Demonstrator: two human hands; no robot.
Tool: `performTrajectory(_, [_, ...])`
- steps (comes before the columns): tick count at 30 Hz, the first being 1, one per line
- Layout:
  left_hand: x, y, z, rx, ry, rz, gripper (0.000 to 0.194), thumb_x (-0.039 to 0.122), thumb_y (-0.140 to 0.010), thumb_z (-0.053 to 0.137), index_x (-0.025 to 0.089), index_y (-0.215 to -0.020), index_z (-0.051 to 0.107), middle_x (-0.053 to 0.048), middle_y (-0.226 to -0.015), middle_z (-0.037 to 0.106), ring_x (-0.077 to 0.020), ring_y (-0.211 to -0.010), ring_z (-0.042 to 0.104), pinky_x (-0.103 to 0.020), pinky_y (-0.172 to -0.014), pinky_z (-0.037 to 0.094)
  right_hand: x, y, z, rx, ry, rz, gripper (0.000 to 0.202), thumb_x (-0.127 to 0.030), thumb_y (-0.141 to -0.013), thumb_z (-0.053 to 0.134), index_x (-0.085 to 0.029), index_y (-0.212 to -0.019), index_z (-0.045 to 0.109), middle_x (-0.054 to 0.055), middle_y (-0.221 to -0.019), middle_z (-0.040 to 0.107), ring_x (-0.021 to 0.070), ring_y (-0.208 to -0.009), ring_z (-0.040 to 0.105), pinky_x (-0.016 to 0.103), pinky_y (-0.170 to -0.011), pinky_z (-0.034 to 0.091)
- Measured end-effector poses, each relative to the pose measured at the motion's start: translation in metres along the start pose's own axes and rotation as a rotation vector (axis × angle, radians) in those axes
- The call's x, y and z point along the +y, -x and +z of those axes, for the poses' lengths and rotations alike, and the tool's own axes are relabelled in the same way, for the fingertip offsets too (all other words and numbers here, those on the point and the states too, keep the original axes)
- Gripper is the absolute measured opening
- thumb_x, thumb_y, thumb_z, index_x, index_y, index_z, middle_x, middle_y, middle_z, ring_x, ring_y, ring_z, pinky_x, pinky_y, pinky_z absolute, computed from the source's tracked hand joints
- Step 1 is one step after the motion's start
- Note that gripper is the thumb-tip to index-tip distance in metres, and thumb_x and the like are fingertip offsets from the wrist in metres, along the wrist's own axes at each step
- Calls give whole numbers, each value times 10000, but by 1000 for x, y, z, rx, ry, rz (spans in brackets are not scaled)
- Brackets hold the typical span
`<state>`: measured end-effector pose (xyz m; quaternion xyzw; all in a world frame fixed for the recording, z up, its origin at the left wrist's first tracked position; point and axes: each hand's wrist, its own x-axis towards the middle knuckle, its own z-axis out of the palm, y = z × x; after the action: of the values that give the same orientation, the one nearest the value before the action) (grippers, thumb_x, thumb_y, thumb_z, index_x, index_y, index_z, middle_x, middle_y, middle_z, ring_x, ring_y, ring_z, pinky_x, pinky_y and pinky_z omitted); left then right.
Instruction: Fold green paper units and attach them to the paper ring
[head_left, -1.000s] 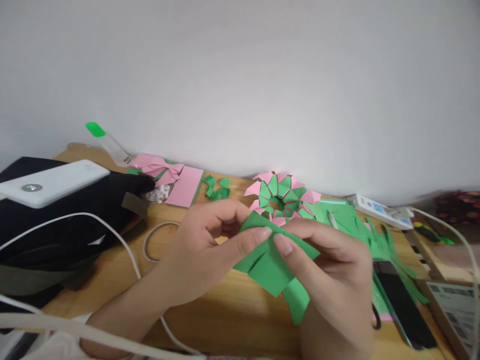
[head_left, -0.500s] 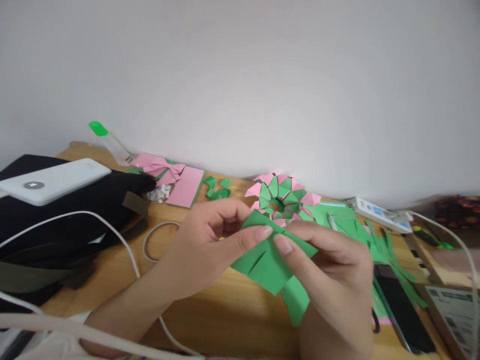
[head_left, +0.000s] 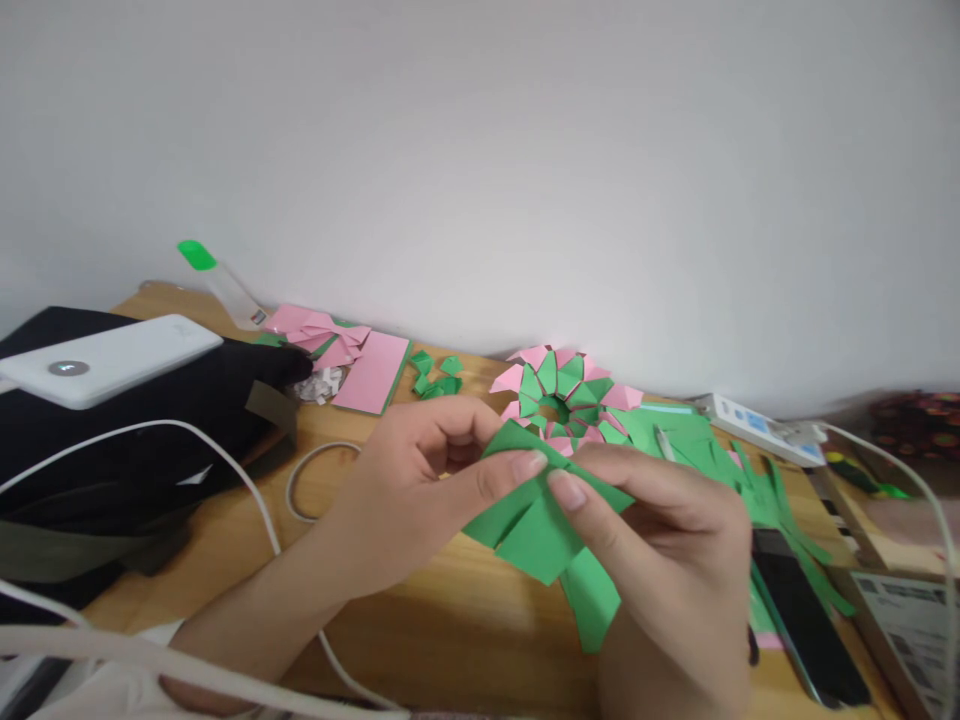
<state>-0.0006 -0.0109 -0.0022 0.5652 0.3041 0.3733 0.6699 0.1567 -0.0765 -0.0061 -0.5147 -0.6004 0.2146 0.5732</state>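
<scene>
Between both hands is a piece of green paper (head_left: 541, 540), creased and partly slit or folded down its middle. My left hand (head_left: 435, 490) pinches its upper left part, thumb on top and fingers curled behind. The thumb and forefinger of my right hand (head_left: 667, 550) grip its upper right part. Both thumb tips lie close together near the top edge. Another green paper piece (head_left: 592, 600) shows below, beside my right hand; whether it joins the held paper I cannot tell. Just beyond the hands sits a ring of folded pink and green paper units (head_left: 566, 392).
Pink paper sheets (head_left: 375, 372) and small green folded scraps (head_left: 435, 378) lie at the back. A glue bottle (head_left: 225, 288) leans on the wall. Left is a black bag (head_left: 210, 440) bearing a white power bank (head_left: 112, 358). A phone (head_left: 810, 620) and power strip (head_left: 761, 430) are right.
The hands keep their pinch on the green paper. Its lower edge has tipped up very slightly, and my right hand has shifted a touch to the right.
</scene>
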Motion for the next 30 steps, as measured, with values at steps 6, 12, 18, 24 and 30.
performTrajectory(6, [-2, 1, 0, 5, 4, -3, 204, 293, -801, 701, 164, -675, 606, 33, -597, 568, -74, -524, 511, -158, -462, 427, -1, -1, 0, -8, -4, -12, 248, -97, -791, 724, -328, -874, 763, -57, -609, 700, 121, -516, 603, 248, -505, 515])
performTrajectory(12, [-1, 4, 0, 3, -1, -12, 220, 301, -806, 701, 166, -669, 595, 38, -592, 550, -71, -520, 492, -157, -458, 406, -3, -3, -2, -43, 4, -6, 288, -94, -784, 730, -361, -888, 762, -76, -618, 701, 112, -521, 606, 237, -510, 505])
performTrajectory(18, [1, 3, 1, 5, -38, 11, 202, 289, -816, 682, 166, -677, 604, 34, -597, 566, -78, -521, 505, -165, -457, 418, -3, -2, -2, -40, 24, 2, 212, -98, -789, 728, -301, -847, 752, -57, -668, 714, 116, -581, 626, 232, -536, 502])
performTrajectory(24, [1, 4, 1, 38, -146, 48, 207, 283, -817, 671, 155, -663, 617, 34, -584, 568, -73, -519, 500, -154, -453, 410, -1, -3, -2, -76, -25, 66, 161, -144, -834, 701, -301, -830, 735, -72, -653, 685, 91, -592, 591, 212, -566, 483])
performTrajectory(30, [3, 3, 1, 31, -149, 59, 199, 252, -812, 668, 155, -648, 612, 45, -567, 553, -63, -506, 484, -136, -441, 391, 0, -4, -3, -122, -114, 168, 163, -169, -854, 688, -322, -850, 742, -77, -675, 694, 93, -581, 584, 214, -539, 483])
